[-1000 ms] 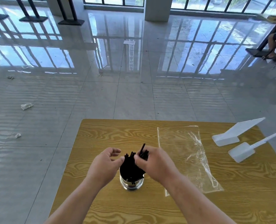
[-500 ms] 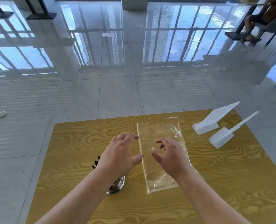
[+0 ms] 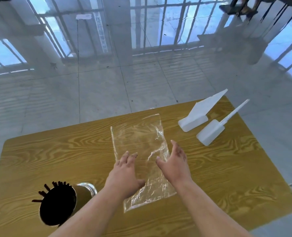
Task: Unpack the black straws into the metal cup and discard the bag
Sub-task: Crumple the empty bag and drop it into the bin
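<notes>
Glossy grey tile floor (image 3: pixel 99 93) reflects window bars beyond the wood-grain bench (image 3: pixel 39 151). Bag (image 3: pixel 138 134): clear plastic, flat, crinkled, lies lengthwise at bench centre; wood grain shows through it. My left grip (image 3: pixel 124 175): palm down, fingers straight and spread over bag's near-left part, holding nothing. My right grip (image 3: pixel 174 163): fingers spread, thumb out, over bag's right edge, holding nothing. Contact w/ bag: cannot tell. Metal cup (image 3: pixel 83 192) stands near-left, apart from bag, packed w/ black straws (image 3: pixel 56 206); tips stick out past rim. Two white scoops (image 3: pixel 193 120) lie far-right, side by side.
</notes>
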